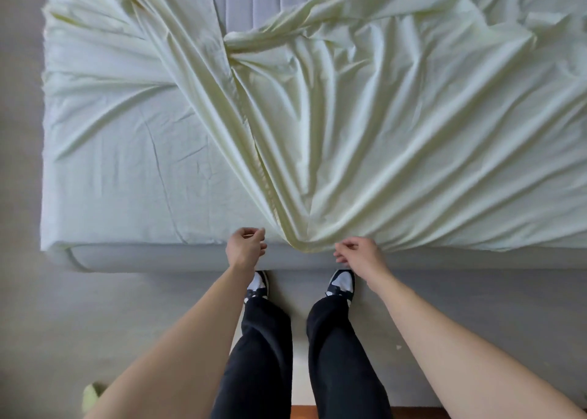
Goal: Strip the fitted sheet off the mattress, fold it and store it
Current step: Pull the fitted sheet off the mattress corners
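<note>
A pale yellow-green fitted sheet (365, 126) lies loose and rumpled over the grey mattress (171, 258), its folds drawn down to a bunched point at the near edge between my hands. A strip of bare quilted mattress shows at the top middle. My left hand (245, 247) hovers at the near edge just left of that bunch, fingers loosely curled, holding nothing. My right hand (359, 253) is just right of the bunch, fingers loosely curled and slightly blurred, close to the cloth but not visibly gripping it.
I stand at the mattress's near side on a grey floor (95, 317), my feet in black-and-white shoes (341, 283) against it. A small pale green object (92, 395) lies on the floor at lower left. A wooden strip shows at the bottom edge.
</note>
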